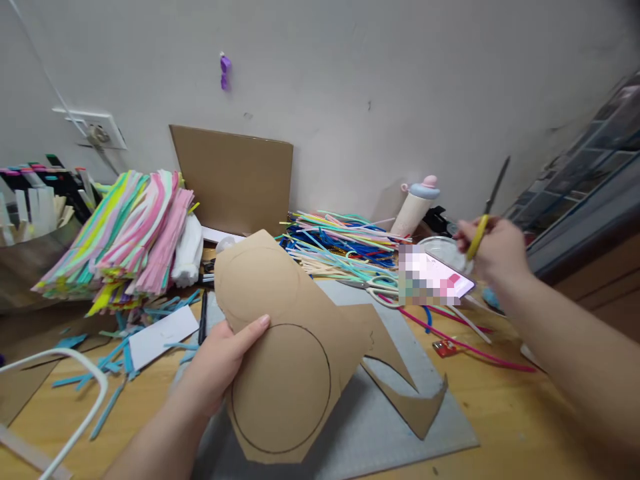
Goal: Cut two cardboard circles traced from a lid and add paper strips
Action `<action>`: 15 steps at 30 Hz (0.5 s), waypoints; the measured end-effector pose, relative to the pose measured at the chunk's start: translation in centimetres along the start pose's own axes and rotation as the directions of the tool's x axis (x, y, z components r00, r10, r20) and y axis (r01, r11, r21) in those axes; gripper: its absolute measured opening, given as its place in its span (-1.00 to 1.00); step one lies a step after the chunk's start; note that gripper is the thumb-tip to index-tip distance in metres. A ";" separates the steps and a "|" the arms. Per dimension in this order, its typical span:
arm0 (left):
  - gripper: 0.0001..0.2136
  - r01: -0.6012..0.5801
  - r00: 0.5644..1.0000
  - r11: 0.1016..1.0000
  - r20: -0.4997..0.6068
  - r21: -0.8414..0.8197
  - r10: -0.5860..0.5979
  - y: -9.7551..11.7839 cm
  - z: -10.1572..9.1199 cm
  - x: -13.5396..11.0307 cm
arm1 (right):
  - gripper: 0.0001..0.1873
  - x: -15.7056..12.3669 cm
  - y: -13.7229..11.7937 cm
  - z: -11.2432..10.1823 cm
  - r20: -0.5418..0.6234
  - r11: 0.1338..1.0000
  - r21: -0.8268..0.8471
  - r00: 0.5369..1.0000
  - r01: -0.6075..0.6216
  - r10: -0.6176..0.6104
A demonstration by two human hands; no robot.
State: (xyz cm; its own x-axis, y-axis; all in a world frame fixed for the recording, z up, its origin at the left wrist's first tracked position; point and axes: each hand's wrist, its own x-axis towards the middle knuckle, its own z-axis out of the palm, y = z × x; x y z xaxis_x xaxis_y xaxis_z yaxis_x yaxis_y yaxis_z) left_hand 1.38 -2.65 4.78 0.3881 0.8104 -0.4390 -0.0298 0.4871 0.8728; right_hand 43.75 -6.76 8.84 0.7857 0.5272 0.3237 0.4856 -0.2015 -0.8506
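Observation:
My left hand (227,357) grips a piece of brown cardboard (283,393) by its left edge, thumb on top. A dark circle is drawn on its lower part, and a fainter round outline shows above. My right hand (500,247) is raised at the right, its fingers closed round the yellow handle of a pair of scissors (483,230) whose dark blades point up. Under the cardboard lies a grey cutting mat (440,443). A curved cardboard offcut (417,407) rests on the mat, right of the held piece.
Bundles of coloured pipe cleaners (135,233) stand at the left; more loose pipe cleaners (340,243) lie by the wall. A lit phone (450,280), white-handled scissors (380,290) and a tumbler (417,203) are at the right. A cardboard sheet (235,177) leans on the wall.

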 end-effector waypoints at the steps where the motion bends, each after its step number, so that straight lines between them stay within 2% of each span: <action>1: -0.62 0.005 1.000 1.000 0.011 0.000 -0.005 0.0 0.1 -0.1 | -0.66 -2.4 -0.2 0.9 0.143 0.998 0.063 0.990 -0.017 0.008; 2: -0.60 0.013 1.000 1.000 0.026 0.003 -0.013 -0.1 0.2 -0.2 | -0.61 -4.9 -0.4 1.7 0.288 0.993 0.112 0.957 -0.046 0.012; 3: -0.58 0.021 0.999 1.000 0.046 0.007 -0.021 -0.1 0.3 -0.3 | -0.58 -7.4 -0.6 2.5 0.425 0.986 0.149 0.905 -0.080 0.009; 5: -0.54 0.026 0.995 0.999 0.097 0.018 -0.028 -0.3 0.5 -0.5 | -0.55 -12.1 -1.2 3.9 0.598 0.971 0.197 0.802 -0.137 -0.008; 6: -0.53 0.026 0.992 0.999 0.124 0.025 -0.029 -0.4 0.6 -0.6 | -0.55 -14.1 -1.6 4.4 0.680 0.958 0.222 0.733 -0.182 -0.019; 7: -0.52 0.028 0.989 0.999 0.147 0.032 -0.032 -0.5 0.7 -0.7 | -0.56 -15.7 -2.0 4.9 0.775 0.920 0.263 0.632 -0.291 -0.021; 8: -0.52 0.034 0.987 0.999 0.159 0.035 -0.039 -0.5 0.7 -0.7 | -0.58 -16.9 -2.5 5.3 0.835 0.889 0.268 0.550 -0.372 -0.022; 9: -0.53 0.049 0.985 0.998 0.163 0.026 -0.052 -0.4 0.6 -0.8 | -0.60 -17.8 -2.9 5.5 0.871 0.868 0.260 0.490 -0.422 -0.023; 10: -0.54 0.074 0.984 0.997 0.161 -0.004 -0.073 -0.3 0.5 -0.8 | -0.61 -18.4 -3.2 5.8 0.891 0.847 0.252 0.454 -0.468 -0.014; 11: -0.56 0.096 0.983 0.994 0.160 -0.057 -0.086 -0.2 0.4 -0.7 | -0.61 -18.7 -3.5 5.9 0.887 0.830 0.263 0.462 -0.492 -0.007; 12: -0.57 0.106 0.983 0.986 0.164 -0.128 -0.084 0.0 0.2 -0.7 | -0.60 -18.8 -3.7 6.1 0.863 0.812 0.296 0.506 -0.503 -0.001; 15: -0.52 0.041 0.980 0.939 0.196 -0.341 0.029 0.3 -0.1 -0.6 | -0.57 -18.9 -3.7 6.6 0.703 0.764 0.450 0.711 -0.462 0.016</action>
State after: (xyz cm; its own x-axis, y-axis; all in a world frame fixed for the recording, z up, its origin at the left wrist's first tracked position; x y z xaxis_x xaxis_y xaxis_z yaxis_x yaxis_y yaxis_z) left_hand 1.01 -2.95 5.33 0.5603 0.7444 -0.3633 -0.3265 0.6016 0.7291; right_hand 24.58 -10.51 3.14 0.2973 0.9519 -0.0747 -0.1648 -0.0260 -0.9860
